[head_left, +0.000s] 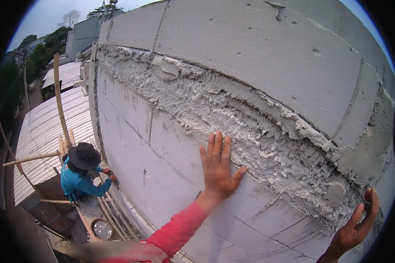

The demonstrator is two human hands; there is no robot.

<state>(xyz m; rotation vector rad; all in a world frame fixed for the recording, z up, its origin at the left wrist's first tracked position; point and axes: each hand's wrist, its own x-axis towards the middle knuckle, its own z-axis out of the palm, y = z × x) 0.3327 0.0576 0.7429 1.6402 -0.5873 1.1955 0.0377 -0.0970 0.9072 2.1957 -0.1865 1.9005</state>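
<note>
My left hand (218, 168), below a red sleeve, lies flat against the block wall (175, 144) with its fingers stretched out. Its fingertips reach the lower edge of a rough grey concrete band (254, 127) that runs along the wall. At the lower right, my right hand (355, 223) is raised beside the right end of that band. Its fingers are bent and spread from the thumb, with nothing seen between them; whether they touch the wall I cannot tell. Large smooth grey blocks (259, 52) sit above the band, with dark joints between them.
A co-worker in a blue top and dark hat (84, 157) crouches lower left on bamboo scaffolding (112, 217), hands at the wall. A bucket of grey mix (102, 229) stands nearby. An upright bamboo pole (59, 98) rises before a corrugated roof (44, 136).
</note>
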